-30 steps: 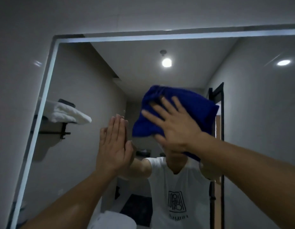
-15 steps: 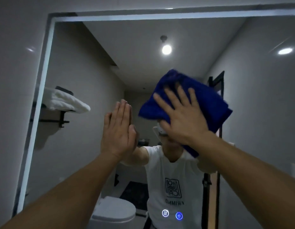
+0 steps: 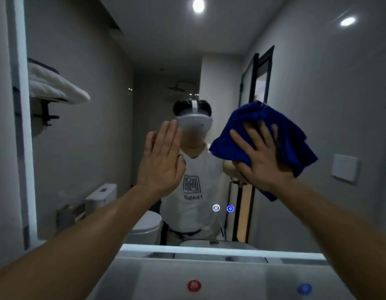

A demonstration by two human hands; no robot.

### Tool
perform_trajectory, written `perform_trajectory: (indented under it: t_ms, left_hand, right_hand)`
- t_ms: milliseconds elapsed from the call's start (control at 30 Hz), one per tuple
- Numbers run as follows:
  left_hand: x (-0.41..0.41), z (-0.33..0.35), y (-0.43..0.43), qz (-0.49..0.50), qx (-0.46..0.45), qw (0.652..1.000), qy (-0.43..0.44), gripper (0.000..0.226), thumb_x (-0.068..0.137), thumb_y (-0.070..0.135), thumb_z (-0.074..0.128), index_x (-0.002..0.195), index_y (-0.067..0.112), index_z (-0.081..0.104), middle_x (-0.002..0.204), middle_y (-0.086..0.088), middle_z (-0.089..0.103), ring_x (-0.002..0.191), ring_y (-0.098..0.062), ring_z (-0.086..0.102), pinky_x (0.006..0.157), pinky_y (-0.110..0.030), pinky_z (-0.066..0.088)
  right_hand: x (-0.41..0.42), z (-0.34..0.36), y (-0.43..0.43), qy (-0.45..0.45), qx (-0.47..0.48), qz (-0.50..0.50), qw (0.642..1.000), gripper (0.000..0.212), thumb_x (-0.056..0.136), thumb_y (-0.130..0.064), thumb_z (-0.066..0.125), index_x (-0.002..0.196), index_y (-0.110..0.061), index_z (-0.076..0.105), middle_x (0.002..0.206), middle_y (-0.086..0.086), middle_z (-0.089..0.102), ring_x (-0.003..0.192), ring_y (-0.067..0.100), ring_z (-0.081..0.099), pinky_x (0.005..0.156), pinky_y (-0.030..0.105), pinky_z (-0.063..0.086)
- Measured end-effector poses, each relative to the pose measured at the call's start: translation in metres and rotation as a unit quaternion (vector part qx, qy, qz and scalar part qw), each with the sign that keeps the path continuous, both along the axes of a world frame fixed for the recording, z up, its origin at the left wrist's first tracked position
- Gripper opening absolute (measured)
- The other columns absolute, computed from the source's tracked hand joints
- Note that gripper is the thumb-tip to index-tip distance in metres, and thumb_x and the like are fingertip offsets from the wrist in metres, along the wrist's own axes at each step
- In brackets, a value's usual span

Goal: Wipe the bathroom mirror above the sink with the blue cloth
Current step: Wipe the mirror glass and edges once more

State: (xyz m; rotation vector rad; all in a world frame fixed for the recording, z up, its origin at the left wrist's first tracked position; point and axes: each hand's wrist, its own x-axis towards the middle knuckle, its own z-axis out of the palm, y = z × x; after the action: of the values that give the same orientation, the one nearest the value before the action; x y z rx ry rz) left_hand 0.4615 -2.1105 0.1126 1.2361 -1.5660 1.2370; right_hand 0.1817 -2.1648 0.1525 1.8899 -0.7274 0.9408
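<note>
The blue cloth point(image 3: 280, 131) is bunched flat against the mirror point(image 3: 317, 94), right of its middle and about halfway between the top and bottom edges. My right hand point(image 3: 259, 161) is spread wide over it, fingers straight, pressing it to the glass; the cloth sticks out above and to the right of my fingers. My left hand point(image 3: 164, 161) lies flat on the glass left of the middle, fingers straight and together, holding nothing.

Two small lit icons point(image 3: 216, 208) glow in the glass below the cloth, near the bottom edge. A folded white towel point(image 3: 55, 85) on a rack shows in the reflection by the left edge.

Half a second ago the cloth sat higher, covering my reflected head; now it is lower and further right, and the head shows between my hands.
</note>
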Motion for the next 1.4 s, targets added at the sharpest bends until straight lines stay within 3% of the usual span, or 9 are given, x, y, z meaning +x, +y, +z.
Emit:
perform_trajectory:
  t_ms: [200, 400, 533, 667, 867, 1033, 1100, 1267, 1400]
  left_hand:
    - [0.0, -0.015, -0.004, 0.031, 0.0, 1.0, 0.001, 0.066, 0.098, 0.032, 0.032, 0.156, 0.002, 0.021, 0.164, -0.017, 0.018, 0.152, -0.029, 0.014, 0.122, -0.052, 0.013]
    - [-0.002, -0.018, -0.005, 0.036, -0.027, 0.999, -0.001, 0.065, 0.097, 0.033, 0.031, 0.153, -0.001, 0.027, 0.162, -0.019, 0.022, 0.151, -0.031, 0.016, 0.122, -0.049, 0.007]
    - [-0.003, -0.018, -0.005, 0.033, -0.054, 0.998, -0.013, 0.064, 0.097, 0.032, 0.031, 0.152, -0.002, 0.03, 0.16, -0.02, 0.027, 0.149, -0.032, 0.019, 0.122, -0.046, 0.006]
    - [-0.004, -0.02, -0.007, 0.042, -0.061, 0.997, -0.014, 0.064, 0.098, 0.033, 0.03, 0.152, -0.001, 0.031, 0.159, -0.019, 0.028, 0.15, -0.032, 0.021, 0.121, -0.049, 0.012]
    - [-0.003, -0.019, -0.006, 0.045, -0.049, 0.998, -0.012, 0.066, 0.097, 0.033, 0.031, 0.153, -0.001, 0.027, 0.16, -0.02, 0.025, 0.15, -0.032, 0.018, 0.122, -0.048, 0.009]
    - [-0.004, -0.019, -0.005, 0.04, -0.035, 0.999, -0.008, 0.067, 0.095, 0.032, 0.034, 0.153, -0.001, 0.026, 0.161, -0.02, 0.024, 0.15, -0.033, 0.018, 0.122, -0.05, 0.012]
    - [-0.004, -0.019, -0.005, 0.041, -0.029, 0.999, -0.005, 0.067, 0.095, 0.031, 0.035, 0.154, -0.001, 0.025, 0.161, -0.02, 0.023, 0.15, -0.033, 0.017, 0.122, -0.051, 0.012]
    - [0.001, -0.019, -0.005, 0.036, -0.028, 0.999, -0.017, 0.066, 0.097, 0.032, 0.033, 0.154, 0.0, 0.025, 0.161, -0.021, 0.024, 0.15, -0.032, 0.018, 0.122, -0.051, 0.014]
    - [0.0, -0.019, -0.004, 0.035, -0.015, 0.999, -0.011, 0.067, 0.097, 0.034, 0.031, 0.154, 0.001, 0.023, 0.162, -0.019, 0.022, 0.151, -0.032, 0.016, 0.122, -0.051, 0.014]
  right_hand:
    - [-0.019, -0.045, -0.008, 0.086, -0.006, 0.007, 0.996, 0.063, 0.098, -0.049, 0.039, 0.155, -0.027, 0.024, 0.161, 0.01, 0.022, 0.149, 0.04, 0.015, 0.118, 0.063, 0.006]
    - [-0.076, -0.115, -0.015, -0.099, 0.053, -0.011, 0.994, 0.071, 0.093, -0.049, 0.037, 0.157, -0.036, 0.009, 0.158, 0.01, 0.021, 0.144, 0.041, 0.018, 0.116, 0.064, 0.006]
    - [-0.074, -0.181, -0.012, -0.079, 0.104, -0.032, 0.991, 0.065, 0.098, -0.06, 0.018, 0.157, -0.036, 0.005, 0.15, 0.014, 0.031, 0.135, 0.045, 0.029, 0.115, 0.064, 0.008]
    - [-0.045, -0.224, -0.006, -0.089, 0.099, 0.002, 0.991, 0.066, 0.096, -0.052, 0.032, 0.157, -0.036, 0.012, 0.146, 0.011, 0.036, 0.131, 0.043, 0.032, 0.118, 0.059, -0.001]
    - [-0.004, -0.252, 0.004, -0.025, 0.093, 0.038, 0.995, 0.074, 0.083, -0.045, 0.05, 0.152, -0.033, 0.024, 0.148, 0.003, 0.037, 0.132, 0.037, 0.034, 0.12, 0.054, -0.003]
    - [0.042, -0.277, 0.012, 0.012, 0.069, 0.062, 0.996, 0.061, 0.094, -0.04, 0.056, 0.15, -0.027, 0.038, 0.153, 0.002, 0.04, 0.143, 0.031, 0.031, 0.119, 0.057, 0.011]
    - [0.074, -0.271, 0.02, 0.046, 0.057, 0.089, 0.993, 0.059, 0.093, -0.037, 0.06, 0.148, -0.024, 0.043, 0.156, 0.005, 0.036, 0.148, 0.031, 0.024, 0.121, 0.054, 0.005]
    - [0.129, -0.237, 0.026, 0.091, 0.068, 0.174, 0.978, 0.067, 0.091, -0.028, 0.06, 0.152, -0.021, 0.034, 0.16, 0.008, 0.026, 0.15, 0.03, 0.018, 0.123, 0.048, 0.002]
    - [0.066, -0.237, 0.01, 0.108, 0.076, 0.191, 0.973, 0.062, 0.096, -0.025, 0.057, 0.151, -0.017, 0.031, 0.158, 0.007, 0.032, 0.15, 0.027, 0.019, 0.123, 0.046, 0.009]
